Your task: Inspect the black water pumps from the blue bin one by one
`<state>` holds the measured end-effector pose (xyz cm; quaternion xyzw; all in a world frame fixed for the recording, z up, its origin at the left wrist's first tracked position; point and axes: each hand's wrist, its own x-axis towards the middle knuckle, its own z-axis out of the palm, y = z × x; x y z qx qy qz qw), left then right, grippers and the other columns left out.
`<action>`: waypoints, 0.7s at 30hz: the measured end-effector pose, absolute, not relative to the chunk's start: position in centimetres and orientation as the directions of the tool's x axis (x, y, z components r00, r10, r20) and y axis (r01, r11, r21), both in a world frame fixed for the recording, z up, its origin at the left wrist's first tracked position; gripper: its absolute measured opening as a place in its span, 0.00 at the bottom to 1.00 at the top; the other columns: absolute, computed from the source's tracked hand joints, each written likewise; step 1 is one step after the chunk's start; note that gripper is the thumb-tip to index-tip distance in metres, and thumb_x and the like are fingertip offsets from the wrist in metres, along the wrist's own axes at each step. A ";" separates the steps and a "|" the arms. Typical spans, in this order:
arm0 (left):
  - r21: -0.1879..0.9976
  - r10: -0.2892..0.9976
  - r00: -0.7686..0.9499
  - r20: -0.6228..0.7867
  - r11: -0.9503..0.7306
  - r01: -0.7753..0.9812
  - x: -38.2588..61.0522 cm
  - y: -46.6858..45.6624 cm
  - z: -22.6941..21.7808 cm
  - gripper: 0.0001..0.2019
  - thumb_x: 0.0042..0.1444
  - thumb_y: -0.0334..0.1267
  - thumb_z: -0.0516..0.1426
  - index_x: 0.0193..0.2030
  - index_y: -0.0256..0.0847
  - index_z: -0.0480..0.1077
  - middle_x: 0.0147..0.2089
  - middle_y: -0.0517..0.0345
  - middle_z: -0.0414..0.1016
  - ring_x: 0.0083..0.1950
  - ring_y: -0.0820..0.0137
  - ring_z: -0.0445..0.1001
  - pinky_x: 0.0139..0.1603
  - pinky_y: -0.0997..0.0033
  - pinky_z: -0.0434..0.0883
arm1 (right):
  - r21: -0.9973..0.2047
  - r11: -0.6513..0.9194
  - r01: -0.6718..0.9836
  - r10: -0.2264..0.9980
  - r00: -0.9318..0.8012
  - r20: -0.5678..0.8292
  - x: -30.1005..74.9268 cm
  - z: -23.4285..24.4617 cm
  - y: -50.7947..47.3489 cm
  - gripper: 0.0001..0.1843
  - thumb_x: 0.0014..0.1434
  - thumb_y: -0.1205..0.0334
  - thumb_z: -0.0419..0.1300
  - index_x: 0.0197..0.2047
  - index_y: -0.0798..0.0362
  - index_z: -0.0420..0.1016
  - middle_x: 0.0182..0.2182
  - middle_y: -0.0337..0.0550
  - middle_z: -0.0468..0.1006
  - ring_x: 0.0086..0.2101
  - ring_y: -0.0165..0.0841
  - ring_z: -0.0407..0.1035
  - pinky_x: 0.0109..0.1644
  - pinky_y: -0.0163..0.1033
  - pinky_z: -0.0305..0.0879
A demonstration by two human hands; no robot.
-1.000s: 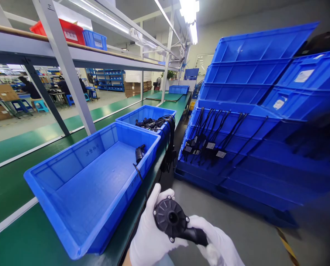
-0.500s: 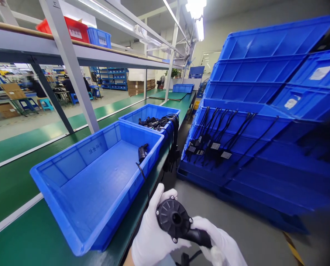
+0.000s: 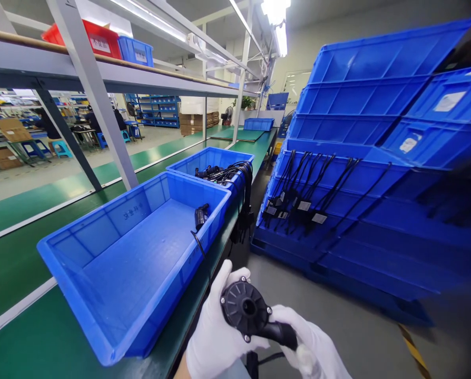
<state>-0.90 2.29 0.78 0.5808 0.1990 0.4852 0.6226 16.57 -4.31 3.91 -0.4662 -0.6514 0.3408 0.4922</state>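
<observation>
A black water pump (image 3: 246,308) with a round ribbed face, a centre hole and screws around its rim is held between my gloved hands. My left hand (image 3: 215,331) wraps round its body from the left, thumb up along the edge. On the right, my right hand (image 3: 310,342) grips the pump's side pipe. A black cable hangs below the pump. To the left stands a large blue bin (image 3: 140,252) with one similar black pump (image 3: 201,217) at its far right, its cable draped over the rim.
Behind that bin, a second blue bin (image 3: 188,164) holds several pumps, cables hanging over its side. Both stand on a green bench (image 3: 18,342). Stacked blue crates (image 3: 362,100) rise on the right, with cables over one rim. A metal post (image 3: 95,100) supports the shelf.
The view has shifted slightly, so the bins and crates sit a little further left. Both hands keep their hold on the pump, and the cable below it hangs differently.
</observation>
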 end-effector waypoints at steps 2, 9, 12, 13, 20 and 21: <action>0.930 0.845 0.458 0.275 -0.112 -0.350 -0.9 2.2 0.8 0.59 0.44 0.36 0.76 0.76 0.64 0.48 0.74 0.51 0.61 0.73 0.60 0.64 0.76 0.57 0.60 | -0.880 0.357 0.314 0.929 -0.028 0.368 16.5 4.3 -4.1 0.40 0.67 0.23 0.42 0.41 0.50 0.77 0.26 0.42 0.73 0.23 0.30 0.67 0.27 0.32 0.63; 0.921 0.864 0.419 0.279 -0.118 -0.371 -0.5 2.2 0.7 0.58 0.42 0.42 0.77 0.77 0.59 0.52 0.72 0.48 0.64 0.72 0.58 0.67 0.75 0.56 0.62 | -0.808 0.436 0.396 0.877 0.013 0.479 16.2 4.6 -3.8 0.36 0.71 0.28 0.40 0.42 0.47 0.75 0.21 0.35 0.69 0.17 0.24 0.55 0.18 0.28 0.50; 0.912 0.874 0.388 0.294 -0.135 -0.388 -0.4 2.3 0.5 0.56 0.42 0.47 0.76 0.76 0.58 0.54 0.71 0.47 0.65 0.70 0.58 0.69 0.73 0.58 0.65 | -0.844 0.382 0.378 0.906 0.027 0.422 16.7 2.2 -4.2 0.38 0.71 0.27 0.36 0.44 0.46 0.76 0.19 0.36 0.64 0.17 0.26 0.50 0.18 0.30 0.46; 0.913 0.874 0.395 0.282 -0.117 -0.391 -0.4 2.3 0.5 0.56 0.43 0.48 0.76 0.76 0.57 0.54 0.72 0.46 0.65 0.70 0.57 0.69 0.73 0.58 0.65 | -0.855 0.364 0.370 0.915 0.026 0.402 16.9 1.6 -4.3 0.39 0.71 0.27 0.35 0.44 0.46 0.76 0.20 0.37 0.66 0.18 0.26 0.51 0.19 0.31 0.47; 0.952 0.865 0.475 0.162 -0.011 -0.304 -1.0 2.2 1.1 0.58 0.44 0.55 0.74 0.76 0.51 0.48 0.75 0.41 0.58 0.75 0.56 0.62 0.77 0.56 0.59 | -0.945 0.194 0.265 0.980 -0.003 0.200 17.3 2.0 -4.9 0.44 0.65 0.20 0.39 0.42 0.48 0.78 0.25 0.41 0.68 0.24 0.29 0.59 0.29 0.34 0.58; 0.950 0.861 0.477 0.173 -0.018 -0.311 -1.1 2.2 1.2 0.58 0.45 0.56 0.74 0.76 0.51 0.48 0.75 0.42 0.58 0.75 0.57 0.61 0.77 0.57 0.58 | -0.951 0.151 0.268 0.988 -0.014 0.153 17.1 2.6 -4.9 0.45 0.63 0.18 0.40 0.42 0.49 0.78 0.25 0.40 0.66 0.24 0.29 0.57 0.30 0.34 0.57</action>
